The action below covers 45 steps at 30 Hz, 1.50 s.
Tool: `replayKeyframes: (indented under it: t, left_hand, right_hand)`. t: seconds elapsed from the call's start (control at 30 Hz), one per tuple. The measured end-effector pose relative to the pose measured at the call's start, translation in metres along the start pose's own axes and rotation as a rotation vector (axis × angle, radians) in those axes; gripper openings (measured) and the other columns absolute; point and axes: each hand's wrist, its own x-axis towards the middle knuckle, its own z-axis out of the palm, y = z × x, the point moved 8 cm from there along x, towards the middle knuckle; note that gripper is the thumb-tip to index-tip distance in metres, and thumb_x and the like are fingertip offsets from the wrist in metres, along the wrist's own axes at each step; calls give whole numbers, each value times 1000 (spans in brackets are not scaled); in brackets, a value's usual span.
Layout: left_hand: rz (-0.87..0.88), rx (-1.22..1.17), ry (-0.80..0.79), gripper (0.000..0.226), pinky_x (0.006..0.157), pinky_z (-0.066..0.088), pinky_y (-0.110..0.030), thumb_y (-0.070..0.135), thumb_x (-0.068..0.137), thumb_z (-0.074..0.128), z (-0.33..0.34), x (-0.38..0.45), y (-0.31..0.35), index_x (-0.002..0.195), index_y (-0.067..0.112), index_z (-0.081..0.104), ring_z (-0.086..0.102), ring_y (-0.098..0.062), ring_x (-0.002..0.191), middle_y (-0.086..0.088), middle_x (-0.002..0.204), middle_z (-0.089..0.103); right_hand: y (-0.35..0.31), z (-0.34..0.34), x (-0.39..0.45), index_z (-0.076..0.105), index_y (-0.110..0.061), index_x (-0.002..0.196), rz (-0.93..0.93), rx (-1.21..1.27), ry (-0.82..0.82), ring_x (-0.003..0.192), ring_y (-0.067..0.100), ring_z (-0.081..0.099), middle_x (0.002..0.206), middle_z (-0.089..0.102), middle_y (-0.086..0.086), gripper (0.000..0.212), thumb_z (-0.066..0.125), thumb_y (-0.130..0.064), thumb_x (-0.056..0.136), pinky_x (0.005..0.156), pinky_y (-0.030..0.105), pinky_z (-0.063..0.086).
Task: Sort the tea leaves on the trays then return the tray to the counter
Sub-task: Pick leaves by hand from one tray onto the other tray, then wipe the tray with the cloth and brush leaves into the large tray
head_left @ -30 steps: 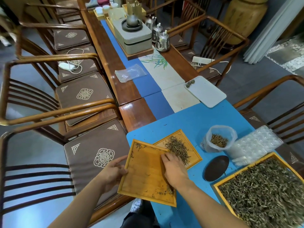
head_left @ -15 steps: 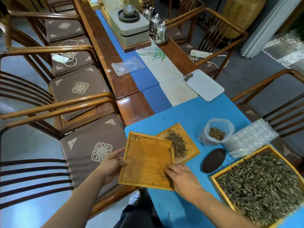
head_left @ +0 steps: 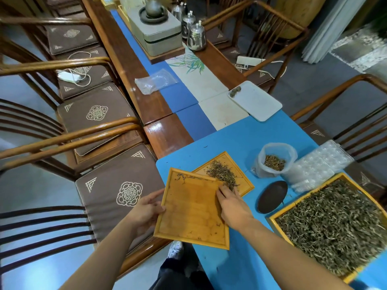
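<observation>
Bamboo tray point(head_left: 192, 208), nearly bare, sits lower centre of the head view, tipped over the near corner of a second small tray point(head_left: 228, 174) that carries the swept pile of tea leaves point(head_left: 221, 172).

Left hand point(head_left: 146, 208) grips the bare tray's left rim, fingers curled under, thumb on top. Right hand point(head_left: 232, 204) lies loosely open with nothing held, fingertips point(head_left: 219, 191) at the tray's right rim, touching the edge of the pile.

Change over the last second: the right hand was up at the tray's upper right edge, dropped half a second ago to the lower right corner where loose leaves lay, and is now back up at the rim by the pile. Those lower-corner leaves look mostly gone; a few strands remain at the tray's upper left.

Judgement: emptying of this tray is close to done. One more sweep for the upper-left strands, then the tray can go back to the desk point(head_left: 240, 139).

Large tray point(head_left: 274, 216), lower right, is full of leaves and untouched by either hand.
</observation>
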Motion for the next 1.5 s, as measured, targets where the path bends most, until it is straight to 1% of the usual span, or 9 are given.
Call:
replayKeyframes:
  t: [0.3, 0.4, 0.47, 0.57, 0.73, 1.03, 1.17, 1.27, 1.5]
  left_hand:
    - [1, 33, 0, 65, 89, 55, -60, -14, 88, 54, -11, -1, -2, 144, 20, 51, 67, -46, 105, -25, 107, 70]
    - [-11, 44, -23, 65, 92, 53, -61, -15, 89, 53, -9, 0, -1, 144, 20, 49, 65, -46, 109, -27, 118, 68]
    - [-16, 52, -36, 66, 93, 53, -61, -16, 89, 51, -7, 3, 0, 144, 21, 49, 66, -45, 108, -22, 117, 69]
    - [-13, 52, -84, 64, 84, 59, -54, -18, 89, 49, -2, 14, 2, 140, 20, 53, 71, -42, 101, -20, 110, 73]
    - [-25, 25, -157, 62, 82, 60, -53, -16, 90, 50, 10, 33, 9, 137, 23, 56, 71, -40, 104, -20, 123, 67]
    - [-8, 175, -317, 59, 63, 62, -43, -12, 89, 56, 76, 50, 25, 134, 26, 53, 76, -31, 86, -10, 105, 78]
    - [-38, 279, -406, 60, 70, 62, -49, -9, 91, 57, 109, 59, 16, 136, 30, 49, 74, -34, 97, -14, 116, 74]
    - [-57, 337, -471, 60, 66, 62, -38, -11, 91, 55, 133, 60, 4, 137, 27, 52, 75, -30, 94, -13, 111, 76]
    - [-114, 461, -582, 63, 67, 62, -36, -12, 91, 54, 183, 45, -32, 143, 23, 49, 74, -30, 97, -14, 113, 75]
  right_hand:
    - [-12, 7, 4, 22, -8, 153, 27, 121, 3, 148, 29, 16, 161, 20, 10, 74, 43, 5, 82, 121, 40, -5]
    - [5, -6, 0, 25, -12, 152, 124, 220, 59, 147, 27, 19, 161, 22, 6, 71, 41, 5, 85, 123, 42, 7]
    - [20, -17, -12, 28, -15, 152, 171, 298, 136, 146, 28, 21, 160, 25, 4, 63, 39, 1, 92, 121, 41, 20]
    - [46, -26, -44, 34, -12, 150, 247, 403, 207, 146, 23, 26, 159, 28, 5, 56, 37, 1, 95, 119, 33, 23]
    - [85, -25, -104, 41, -6, 145, 470, 510, 310, 144, 25, 31, 155, 36, 12, 52, 37, 5, 94, 118, 30, 20]
    - [91, 0, -190, 52, -9, 138, 785, 659, 514, 132, 30, 47, 143, 52, 11, 47, 44, 1, 92, 111, 39, 37]
    - [89, 19, -238, 51, -7, 138, 956, 714, 560, 130, 31, 50, 142, 54, 12, 46, 46, -1, 93, 108, 37, 38]
    - [86, 35, -275, 51, -9, 139, 1044, 742, 593, 132, 29, 48, 143, 52, 10, 46, 47, -2, 93, 110, 38, 37]
    - [72, 99, -342, 53, -6, 136, 1370, 875, 619, 115, 37, 59, 126, 63, 20, 45, 54, -8, 90, 92, 39, 46]
